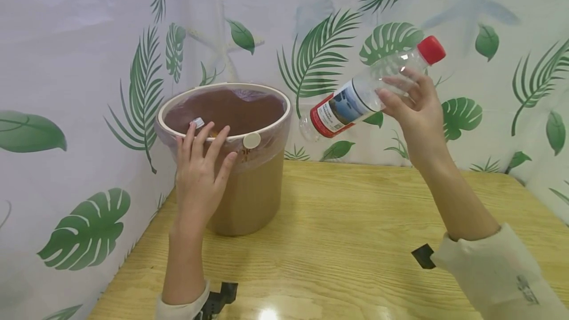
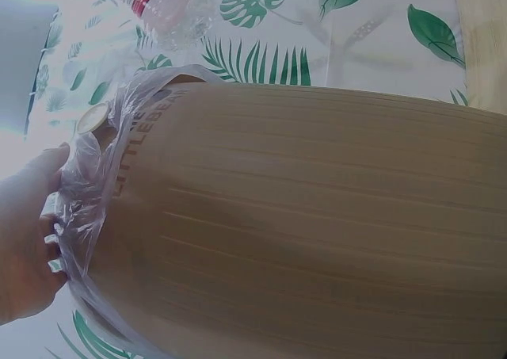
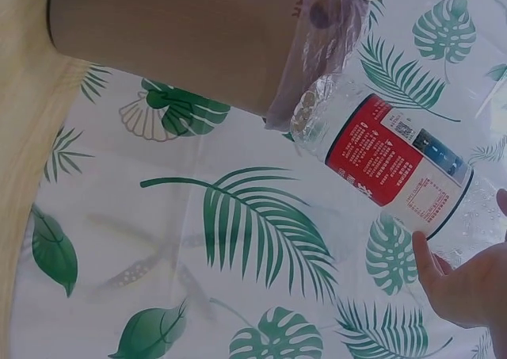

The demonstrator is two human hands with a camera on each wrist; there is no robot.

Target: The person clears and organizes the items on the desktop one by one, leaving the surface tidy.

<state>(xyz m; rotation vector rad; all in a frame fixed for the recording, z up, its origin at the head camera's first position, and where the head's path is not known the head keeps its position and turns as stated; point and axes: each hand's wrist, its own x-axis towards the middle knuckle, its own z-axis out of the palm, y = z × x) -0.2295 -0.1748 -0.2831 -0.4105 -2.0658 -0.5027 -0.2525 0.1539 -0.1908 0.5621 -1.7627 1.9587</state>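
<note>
In the head view, a brown trash bin [image 1: 249, 196] stands on the table at left, with a cream rim and a clear plastic liner [image 1: 271, 144] folded over it. My left hand [image 1: 198, 174] rests on the near rim, fingers spread and fairly straight; the left wrist view shows this hand [image 2: 32, 224] against the liner. Up to the right of the bin, my right hand [image 1: 420, 112] grips a clear plastic bottle [image 1: 342, 107]. It is tilted, red cap [image 1: 431, 50] up and base toward the bin. Its red, white and blue label [image 3: 396, 165] faces the right wrist view.
Inside the bin, a small whitish piece [image 1: 197, 122] shows by my left fingertips; its kind is unclear. The wooden table [image 1: 346, 231] extends to the right of the bin. A white leaf-print backdrop [image 1: 266, 9] rises behind and at the left.
</note>
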